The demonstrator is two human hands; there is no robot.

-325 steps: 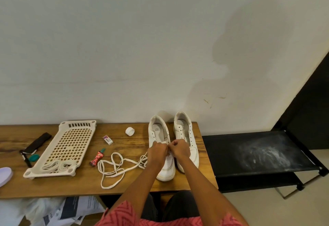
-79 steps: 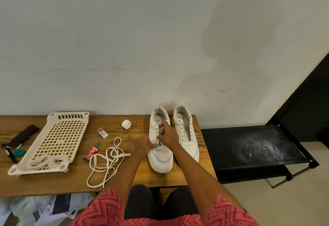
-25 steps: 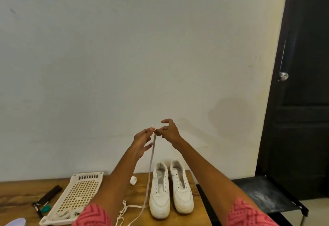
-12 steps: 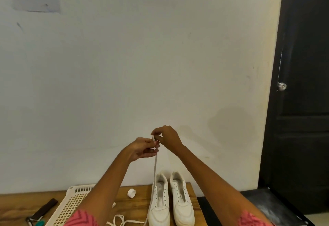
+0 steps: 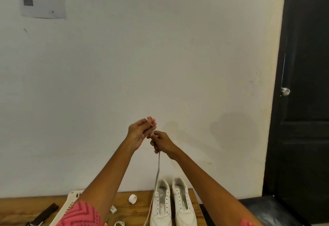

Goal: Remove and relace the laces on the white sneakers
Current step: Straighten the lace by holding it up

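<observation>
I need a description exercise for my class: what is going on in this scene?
A person holds a white lace up in the air with both hands. The left hand pinches its tip, the right hand grips it just below. It hangs down toward two white sneakers on a wooden table; their eyelets look empty.

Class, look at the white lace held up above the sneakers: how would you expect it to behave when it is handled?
The lace hangs in a straight line below the right hand, so it is probably floppy and light. The left hand pinches its tip with its fingertips alone, so it likely needs little grip.
</observation>
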